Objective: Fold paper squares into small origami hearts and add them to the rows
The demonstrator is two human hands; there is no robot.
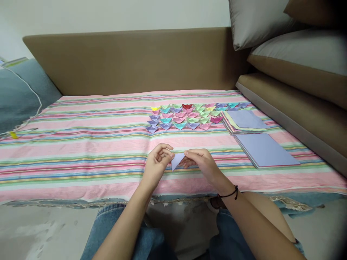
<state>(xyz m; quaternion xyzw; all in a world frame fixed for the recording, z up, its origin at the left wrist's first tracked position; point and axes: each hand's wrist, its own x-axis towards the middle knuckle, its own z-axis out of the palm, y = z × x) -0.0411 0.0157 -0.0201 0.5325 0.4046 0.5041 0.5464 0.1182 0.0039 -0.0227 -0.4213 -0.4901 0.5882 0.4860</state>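
Note:
A small lavender sheet of folded paper [177,160], roughly triangular, is held up between my two hands above the striped cloth. My left hand [159,159] pinches its left corner between thumb and fingers. At the opposite corner, my right hand [199,160] grips the paper the same way. Beyond them lie several rows of folded paper boats [184,117] in yellow, green, pink, red, blue and purple. To the right of my right hand, a stack of larger lavender-topped paper [271,150] rests on the cloth, with a second, looser stack of coloured sheets [246,120] behind it.
The striped cloth [67,144] covers a sofa seat, whose brown backrest [141,61] runs along the far side. Brown and grey cushions [300,50] are piled at the right. A white cable [29,86] with a yellow tag lies at the left.

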